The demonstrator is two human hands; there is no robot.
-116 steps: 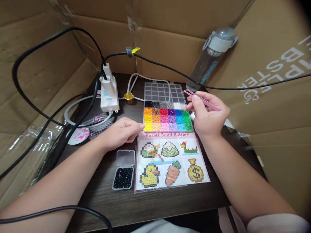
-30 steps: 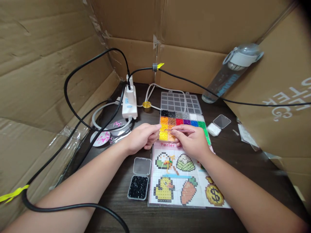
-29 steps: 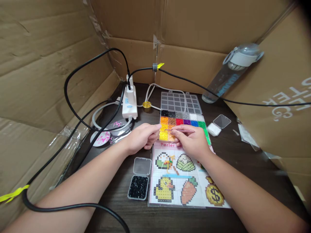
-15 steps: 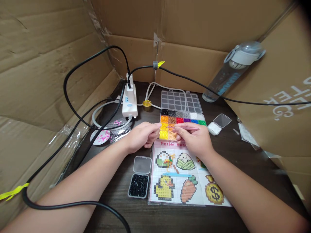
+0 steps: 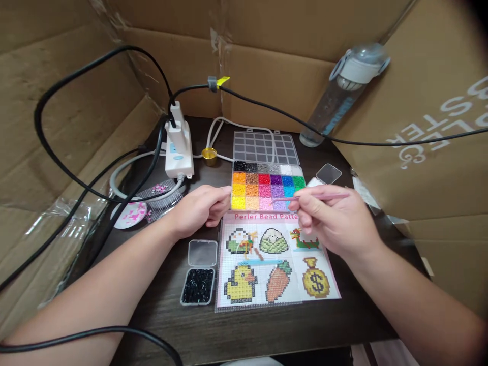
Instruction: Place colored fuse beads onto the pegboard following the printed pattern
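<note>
My left hand [image 5: 202,208] is closed, its thumb and forefinger at the left edge of the bead box [image 5: 233,209], a divided clear case of coloured beads. Pink tweezers [image 5: 324,196] are pinched in my right hand [image 5: 331,216]. Their tips hover over the front row, near the pink and lilac beads; whether they hold a bead is too small to tell. Just in front of the box lies a printed bead pattern sheet [image 5: 295,284] under a clear pegboard [image 5: 259,305], where a few coloured beads or marks show over the upper left pattern.
A small case of black beads [image 5: 197,286] stands open left of the sheet; a white-bead case [image 5: 314,182] is partly behind my right hand. A power strip [image 5: 179,162], black cable [image 5: 267,105], gold cup [image 5: 209,157], white disc [image 5: 129,214] and water bottle [image 5: 331,101] surround the box.
My right hand has moved right with the tweezers, their tips passing from the orange beads to the pink and lilac ones. My left hand stays at the box edge. The camera view has shifted.
</note>
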